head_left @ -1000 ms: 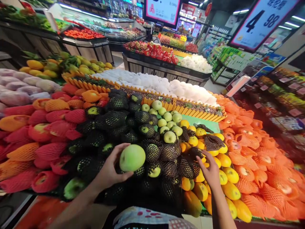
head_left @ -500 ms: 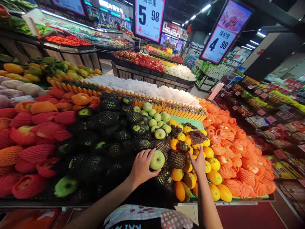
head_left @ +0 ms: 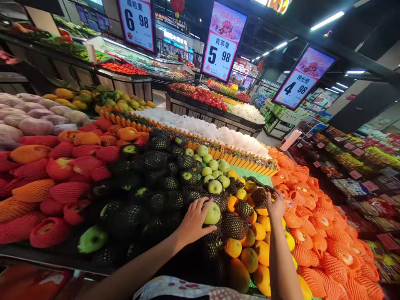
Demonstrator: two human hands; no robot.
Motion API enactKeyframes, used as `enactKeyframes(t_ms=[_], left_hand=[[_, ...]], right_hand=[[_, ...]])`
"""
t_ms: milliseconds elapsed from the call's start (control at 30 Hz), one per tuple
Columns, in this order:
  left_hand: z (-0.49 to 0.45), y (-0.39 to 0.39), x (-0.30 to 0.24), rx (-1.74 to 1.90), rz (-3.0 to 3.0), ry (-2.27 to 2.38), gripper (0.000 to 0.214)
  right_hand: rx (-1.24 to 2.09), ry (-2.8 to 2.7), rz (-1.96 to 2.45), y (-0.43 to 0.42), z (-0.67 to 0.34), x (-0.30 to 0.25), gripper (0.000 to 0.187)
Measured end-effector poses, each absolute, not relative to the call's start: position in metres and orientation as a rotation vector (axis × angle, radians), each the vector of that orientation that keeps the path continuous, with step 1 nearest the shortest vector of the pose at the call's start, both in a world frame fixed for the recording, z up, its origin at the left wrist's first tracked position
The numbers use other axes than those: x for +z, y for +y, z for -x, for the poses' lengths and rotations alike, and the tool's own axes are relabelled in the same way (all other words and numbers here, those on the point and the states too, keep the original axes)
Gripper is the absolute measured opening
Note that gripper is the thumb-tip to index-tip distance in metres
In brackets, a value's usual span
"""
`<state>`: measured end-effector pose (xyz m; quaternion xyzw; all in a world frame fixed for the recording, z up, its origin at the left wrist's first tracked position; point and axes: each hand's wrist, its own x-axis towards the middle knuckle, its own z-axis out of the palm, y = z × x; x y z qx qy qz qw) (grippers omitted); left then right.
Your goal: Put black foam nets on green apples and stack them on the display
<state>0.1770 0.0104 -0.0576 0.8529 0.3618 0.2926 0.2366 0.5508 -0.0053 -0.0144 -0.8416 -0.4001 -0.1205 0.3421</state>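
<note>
My left hand [head_left: 195,220] is curled round a bare green apple [head_left: 212,213], which rests among the apples in black foam nets. My right hand [head_left: 276,206] reaches over the oranges [head_left: 261,251], thumb and fingers closing at the edge of a loose black foam net [head_left: 259,198]. The fingertips partly hide the net's edge. Several bare green apples [head_left: 215,187] lie just beyond my left hand. A netted apple [head_left: 234,225] sits between my two hands.
Red-netted fruit [head_left: 70,192] is heaped at left, orange-netted fruit [head_left: 329,233] at right. A low yellow fence [head_left: 239,157] runs behind the apples, with white-wrapped fruit [head_left: 200,130] beyond. Price screens [head_left: 223,43] hang overhead. One green apple [head_left: 93,239] lies near the front edge.
My right hand has moved right and away from me to the loose black net, its fingers closing there. My left hand stays on the green apple. The view has tilted up and turned left.
</note>
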Motion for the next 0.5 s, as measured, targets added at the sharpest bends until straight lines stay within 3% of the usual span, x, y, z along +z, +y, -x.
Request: enactKeyframes(t_ms=[100, 200, 267, 367, 500], left_hand=[[-0.162, -0.003, -0.054, 0.851, -2.167, 0.736, 0.066], [-0.156, -0.018, -0.059, 0.820, -1.817, 0.525, 0.051], [-0.158, -0.026, -0.064, 0.739, -1.584, 0.470, 0.053], [-0.163, -0.033, -0.067, 0.685, -1.475, 0.557, 0.053], [-0.162, -0.037, -0.063, 0.757, -1.593, 0.618, 0.032]], right_hand=[[-0.318, -1.016, 1.949, -0.045, -0.506, -0.001, 0.056], [0.031, -1.137, 1.478, -0.089, -0.447, 0.000, 0.020], [0.336, -1.390, 1.337, -0.109, -0.410, -0.005, 0.004], [0.622, -1.557, 1.246, -0.126, -0.370, -0.015, 0.016], [0.929, -1.485, 1.246, -0.141, -0.350, -0.022, 0.027]])
